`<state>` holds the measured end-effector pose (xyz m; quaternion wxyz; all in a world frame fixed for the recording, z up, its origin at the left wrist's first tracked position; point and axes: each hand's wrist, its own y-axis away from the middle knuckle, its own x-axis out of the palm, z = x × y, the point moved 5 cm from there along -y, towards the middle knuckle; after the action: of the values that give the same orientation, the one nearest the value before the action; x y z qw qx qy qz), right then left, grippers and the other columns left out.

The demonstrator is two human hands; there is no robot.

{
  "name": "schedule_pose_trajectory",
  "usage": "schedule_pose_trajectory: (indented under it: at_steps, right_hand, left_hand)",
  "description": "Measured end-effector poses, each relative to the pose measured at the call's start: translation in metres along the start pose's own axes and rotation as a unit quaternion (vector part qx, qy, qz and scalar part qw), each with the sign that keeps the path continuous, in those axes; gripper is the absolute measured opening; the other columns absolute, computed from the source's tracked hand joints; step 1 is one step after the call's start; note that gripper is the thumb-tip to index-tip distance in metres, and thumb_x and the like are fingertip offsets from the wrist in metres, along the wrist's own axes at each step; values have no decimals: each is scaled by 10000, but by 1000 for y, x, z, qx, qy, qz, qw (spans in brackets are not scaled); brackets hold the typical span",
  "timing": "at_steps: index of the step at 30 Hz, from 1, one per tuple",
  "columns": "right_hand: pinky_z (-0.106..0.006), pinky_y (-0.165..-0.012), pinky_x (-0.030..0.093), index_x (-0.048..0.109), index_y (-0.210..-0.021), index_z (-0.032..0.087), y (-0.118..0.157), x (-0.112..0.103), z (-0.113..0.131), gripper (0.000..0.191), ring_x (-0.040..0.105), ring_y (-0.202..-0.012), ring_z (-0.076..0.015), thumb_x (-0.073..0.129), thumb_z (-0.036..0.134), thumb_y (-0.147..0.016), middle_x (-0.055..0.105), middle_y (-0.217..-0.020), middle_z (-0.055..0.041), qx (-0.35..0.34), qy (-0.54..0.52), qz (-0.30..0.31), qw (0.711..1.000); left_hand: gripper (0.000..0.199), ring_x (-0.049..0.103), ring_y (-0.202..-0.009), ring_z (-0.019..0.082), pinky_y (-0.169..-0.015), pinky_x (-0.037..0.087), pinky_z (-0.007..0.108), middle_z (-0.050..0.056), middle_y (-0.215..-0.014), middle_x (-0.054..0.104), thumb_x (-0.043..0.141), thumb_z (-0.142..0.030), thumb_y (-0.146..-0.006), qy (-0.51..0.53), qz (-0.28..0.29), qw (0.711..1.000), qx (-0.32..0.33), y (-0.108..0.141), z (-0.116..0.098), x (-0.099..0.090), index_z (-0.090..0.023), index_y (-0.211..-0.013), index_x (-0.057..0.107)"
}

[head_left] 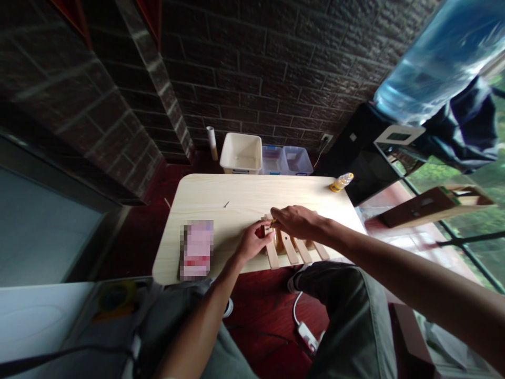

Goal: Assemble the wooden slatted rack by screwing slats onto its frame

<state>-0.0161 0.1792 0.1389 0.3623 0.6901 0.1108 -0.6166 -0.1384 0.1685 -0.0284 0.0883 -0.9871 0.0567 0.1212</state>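
Note:
A wooden slatted piece (289,248) lies at the near edge of the pale table, right of centre. My left hand (253,242) is at its left end, fingers curled against the end slat. Over the same end, my right hand (294,221) is closed round a small yellow tool (273,223), whose tip points down at the slat near my left fingertips. Most of the tool is hidden in the palm. Something red shows beside my left fingers, too small to make out.
The table (205,192) also bears a thin dark screw-like piece (226,204), a blurred pink item (198,249) at left and a yellow-capped bottle (341,182) at the far right corner. Bins (241,151) stand beyond it; a power strip (307,337) lies on the floor.

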Motion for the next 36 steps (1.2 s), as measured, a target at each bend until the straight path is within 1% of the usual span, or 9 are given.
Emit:
schedule_pose_trajectory:
  at_steps: [4, 8, 11, 15, 19, 24, 29, 32, 36]
  right_hand:
    - [-265, -611, 378, 528, -1211, 147, 1, 1, -1, 288, 675, -771, -212, 447, 350, -1024, 717, -921, -119, 21, 7, -1, 1000]
    - [-266, -666, 401, 532, -1226, 164, 6, -4, 3, 263, 673, -866, -206, 485, 304, -1008, 708, -1010, -115, -31, 8, -7, 999]
    - [-268, -661, 395, 555, -1196, 173, 7, -6, 4, 227, 665, -850, -189, 411, 238, -1033, 703, -1005, -100, -49, 20, -17, 998]
    - [-264, -636, 387, 559, -1169, 153, 6, -2, 1, 227, 660, -794, -180, 400, 250, -1041, 704, -967, -111, -29, 18, -6, 999]
    - [-262, -618, 395, 547, -1183, 155, 5, 1, -2, 260, 682, -796, -208, 438, 337, -1033, 717, -951, -119, 16, 5, 4, 1000]
    - [-262, -607, 421, 498, -1254, 148, 9, -1, 2, 319, 703, -804, -235, 415, 363, -1034, 719, -946, -149, 48, 10, 26, 998]
    - [-265, -633, 420, 514, -1273, 180, 14, -9, 6, 295, 691, -857, -228, 479, 284, -1000, 715, -1011, -117, 6, 14, 14, 1000]
    - [-269, -639, 402, 557, -1230, 183, 15, -10, 4, 258, 674, -846, -203, 415, 211, -1017, 708, -1005, -101, -23, 23, -11, 999]
    - [-257, -610, 371, 586, -1165, 156, 12, -4, 1, 231, 662, -816, -177, 410, 210, -1026, 699, -1019, -104, -29, 16, -20, 999]
  left_hand:
    - [380, 696, -782, 170, -729, 579, 274, 62, -979, 761, 733, -370, -794, 1, 1, 1000, 2, 0, -1, -1, -170, -1117, 711]
    - [392, 711, -835, 184, -780, 588, 296, 71, -1008, 760, 728, -362, -800, 12, 4, 1000, 8, -1, 0, 1, -174, -1143, 703]
    - [389, 715, -887, 196, -823, 585, 308, 76, -1020, 759, 725, -362, -805, 16, 8, 1000, 10, -1, 1, 2, -177, -1146, 702]
    - [379, 708, -860, 182, -801, 580, 294, 65, -1025, 757, 726, -362, -807, 14, 5, 1000, 8, -1, 2, 2, -188, -1143, 703]
    - [368, 681, -736, 157, -695, 564, 262, 40, -903, 752, 730, -375, -797, -4, 2, 1000, 0, 0, 1, 0, -181, -1110, 716]
    - [377, 681, -748, 163, -689, 556, 260, 45, -909, 751, 725, -375, -794, -1, 8, 1000, -2, -1, -1, 0, -174, -1113, 721]
    - [358, 697, -817, 171, -755, 568, 274, 59, -1025, 754, 718, -365, -802, 5, 8, 1000, 10, -1, -2, 1, -191, -1116, 713]
    - [351, 699, -815, 171, -756, 572, 279, 61, -1018, 756, 703, -359, -817, 16, 17, 1000, 9, -1, -2, 2, -192, -1126, 704]
    - [358, 705, -837, 180, -768, 579, 287, 66, -1013, 756, 714, -348, -805, 17, 9, 1000, 13, -1, -1, 2, -182, -1122, 707]
